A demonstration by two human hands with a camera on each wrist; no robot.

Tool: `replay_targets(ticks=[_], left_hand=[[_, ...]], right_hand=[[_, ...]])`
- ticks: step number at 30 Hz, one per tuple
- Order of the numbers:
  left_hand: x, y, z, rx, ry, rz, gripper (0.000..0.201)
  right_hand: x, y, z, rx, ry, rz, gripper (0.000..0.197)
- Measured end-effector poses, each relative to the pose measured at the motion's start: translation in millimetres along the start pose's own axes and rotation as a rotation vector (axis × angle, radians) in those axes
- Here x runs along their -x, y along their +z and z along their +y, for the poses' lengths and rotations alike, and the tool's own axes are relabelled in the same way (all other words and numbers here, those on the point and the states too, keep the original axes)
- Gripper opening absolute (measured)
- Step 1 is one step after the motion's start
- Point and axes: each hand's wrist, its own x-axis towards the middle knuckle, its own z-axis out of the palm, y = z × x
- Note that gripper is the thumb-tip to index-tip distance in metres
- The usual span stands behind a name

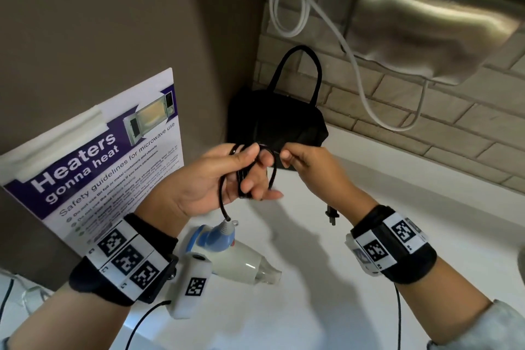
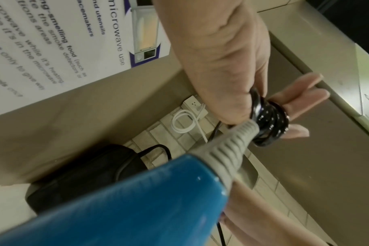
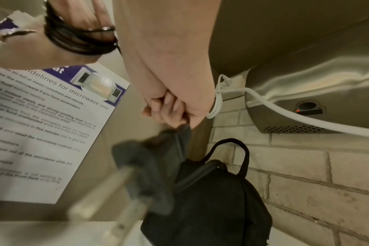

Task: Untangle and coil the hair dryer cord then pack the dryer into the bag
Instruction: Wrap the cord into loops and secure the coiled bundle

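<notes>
Gripping coiled cord (image 1: 246,176) loops, the left hand (image 1: 210,182) hangs in front of the bag (image 1: 277,119). Right hand (image 1: 309,165) pinches the cord's free end. Dryer (image 1: 235,258) dangles below. Bag contents cannot be seen.

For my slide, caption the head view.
Left hand holds the coiled black cord while right hand winds on the last stretch.

A microwave safety poster (image 1: 93,167) leaned at 9 o'clock. A steel hand dryer (image 1: 431,23) hung at 2 o'clock, with a looped white cable (image 1: 289,13) beside it.
</notes>
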Motion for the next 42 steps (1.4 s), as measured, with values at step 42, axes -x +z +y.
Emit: replay_targets(ticks=[42], left_hand=[[-23.6,17.7,-5.5,-0.043,-0.033,0.266,0.049]], right_hand=[[32.5,-32.7,-53.6,-0.822,0.120,-0.294,0.050]])
